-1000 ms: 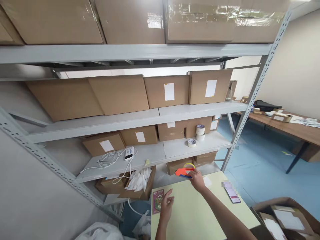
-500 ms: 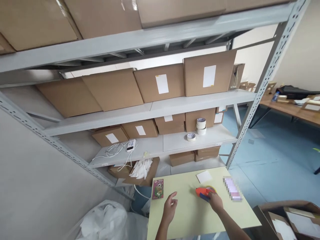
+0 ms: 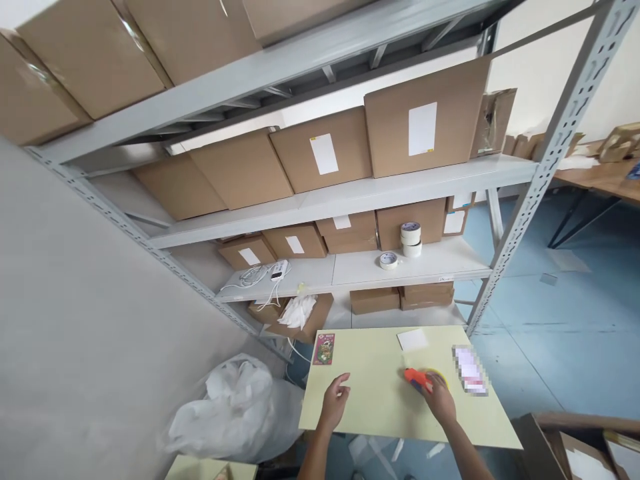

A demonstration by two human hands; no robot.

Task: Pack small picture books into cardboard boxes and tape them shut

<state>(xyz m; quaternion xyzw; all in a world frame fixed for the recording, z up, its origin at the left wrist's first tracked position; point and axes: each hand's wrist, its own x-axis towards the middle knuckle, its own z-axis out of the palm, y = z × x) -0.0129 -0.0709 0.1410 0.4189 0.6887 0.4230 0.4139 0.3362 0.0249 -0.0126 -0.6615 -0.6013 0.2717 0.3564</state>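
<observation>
My right hand (image 3: 440,399) is wrapped round an orange-and-blue tape dispenser (image 3: 416,379) with a yellow-edged roll, held over the pale yellow tabletop (image 3: 370,400). Over the table's left half, my left hand (image 3: 335,399) is empty, its fingers half curled and apart. Beyond that hand, a small purple-red printed packet (image 3: 324,349) lies at the table's far left corner. A flat white square (image 3: 413,339) rests near the far edge, beyond the tape dispenser. At the right lies a blurred-out, phone-shaped thing (image 3: 470,371).
Behind the table stands a grey metal rack (image 3: 340,190) with cardboard boxes (image 3: 427,120). Its shelf holds white tape rolls (image 3: 411,239) and a power strip (image 3: 279,269). A white plastic bag (image 3: 240,407) is on the left; an open carton (image 3: 565,433) stands at the lower right.
The camera view has shifted, so the table sits higher and shows its near edge. My right hand still holds the tape dispenser; my left hand stays empty. Nothing else on the table has visibly moved.
</observation>
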